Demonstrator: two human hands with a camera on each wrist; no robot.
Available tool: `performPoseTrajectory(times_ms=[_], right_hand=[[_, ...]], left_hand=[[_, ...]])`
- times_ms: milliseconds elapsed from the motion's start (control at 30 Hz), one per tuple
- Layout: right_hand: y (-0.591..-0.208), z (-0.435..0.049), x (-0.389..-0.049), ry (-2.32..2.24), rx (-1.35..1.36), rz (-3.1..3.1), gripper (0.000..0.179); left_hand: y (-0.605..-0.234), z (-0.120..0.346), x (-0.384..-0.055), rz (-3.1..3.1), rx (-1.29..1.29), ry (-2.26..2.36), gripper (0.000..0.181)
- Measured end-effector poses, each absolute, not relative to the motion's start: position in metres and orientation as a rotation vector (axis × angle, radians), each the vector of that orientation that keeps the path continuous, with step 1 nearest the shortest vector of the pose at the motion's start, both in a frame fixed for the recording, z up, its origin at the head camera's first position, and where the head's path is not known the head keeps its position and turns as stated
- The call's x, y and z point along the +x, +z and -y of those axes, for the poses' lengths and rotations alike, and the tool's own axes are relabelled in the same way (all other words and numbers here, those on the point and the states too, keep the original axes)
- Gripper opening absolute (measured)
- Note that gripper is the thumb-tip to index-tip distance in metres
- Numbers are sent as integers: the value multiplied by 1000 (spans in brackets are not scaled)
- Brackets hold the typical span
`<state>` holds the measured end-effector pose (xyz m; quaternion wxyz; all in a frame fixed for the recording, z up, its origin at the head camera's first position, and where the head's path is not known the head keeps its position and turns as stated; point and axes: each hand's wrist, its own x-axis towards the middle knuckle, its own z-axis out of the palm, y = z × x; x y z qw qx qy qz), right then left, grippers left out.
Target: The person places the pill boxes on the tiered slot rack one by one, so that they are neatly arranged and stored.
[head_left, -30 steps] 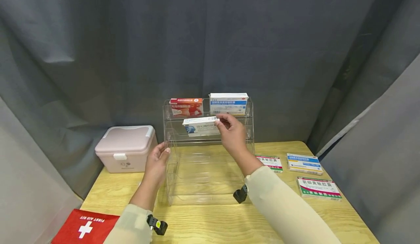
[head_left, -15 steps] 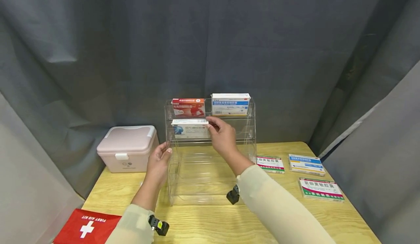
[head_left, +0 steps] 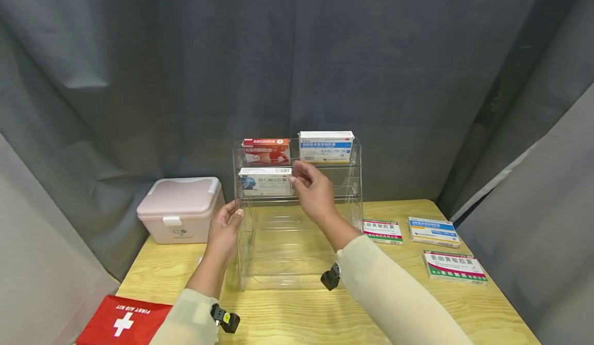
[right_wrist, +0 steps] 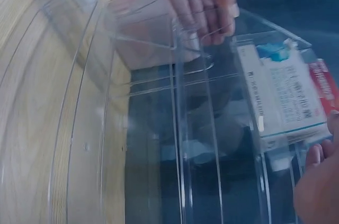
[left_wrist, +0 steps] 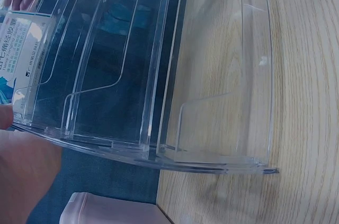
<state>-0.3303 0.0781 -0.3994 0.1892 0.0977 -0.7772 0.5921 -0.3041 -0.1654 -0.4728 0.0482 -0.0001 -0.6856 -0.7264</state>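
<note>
A clear acrylic display rack (head_left: 292, 267) with stepped tiers stands on the table. My left hand (head_left: 225, 229) grips its left side edge, thumb in front. In the second tier, at the left, sits a white medicine box (head_left: 266, 182) with a blue picture, upright with its front facing me. My right hand (head_left: 317, 190) is at that box's right end, its thumb and fingertips beside or touching the end. In the right wrist view, the box (right_wrist: 286, 94) leans inside the tier. The top tier holds a red medicine box (head_left: 266, 152) and a white-and-blue medicine box (head_left: 326, 148).
Right of the rack lie two green-and-red-striped medicine boxes, one nearer (head_left: 455, 267) and one partly behind the rack (head_left: 383, 232), plus a blue-and-white box (head_left: 433, 232). A pink lidded case (head_left: 180, 211) stands left. A red first aid pouch (head_left: 124, 320) lies front left.
The right hand has brought the white box left and down into the second tier. Over the last half second the box shifted slightly left and the fingers loosened. The left hand stays put.
</note>
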Motion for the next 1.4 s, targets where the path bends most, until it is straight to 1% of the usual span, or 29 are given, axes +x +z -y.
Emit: performPoseTrajectory(times_ms=[100,167,267,367,433,500,600,667,733,867,967,1067,1167,1267,1400], right_hand=[[-401,-90,-317,1709,324,2131,47],[-405,-103,-303,1663,348,2130,47],[-420,-131,-282,1536,407,2120,42],[-444,-170,-267,1413,415,2071,35],[-461,-202,-259,1342,344,2059,29],[-476,-238,-251,1287,202,2070,24],[-499,-300,-240,1153,-60,2182,24],[-516,-345,-236,1028,-183,2298,31],[-535,-391,-234,894,-265,2451,43],[-567,-472,-225,697,-354,2780,76],[-581,-511,-216,647,-387,2951,101],[-586,-528,-210,647,-383,3045,117],[-583,-531,-208,700,-414,3116,124],[-580,-528,-210,737,-428,3155,125],[-581,-523,-211,769,-412,3197,122]], left_hand=[[-473,166,-303,2079,-6,-2221,55],[-473,167,-301,2078,-4,-2222,55],[-472,168,-300,2076,-6,-2219,56],[-472,166,-301,2081,-7,-2217,55],[-472,165,-302,2084,-14,-2213,55],[-472,163,-304,2088,-15,-2210,54],[-472,162,-304,2106,-11,-2202,54],[-472,163,-304,2129,1,-2183,53],[-471,165,-303,2143,13,-2168,54],[-470,166,-303,2133,14,-2174,54],[-471,166,-303,2120,-8,-2196,55],[-471,166,-303,2131,-15,-2189,55],[-470,167,-301,2144,-8,-2177,56],[-469,168,-301,2146,-4,-2175,56],[-471,168,-301,2140,-5,-2186,56]])
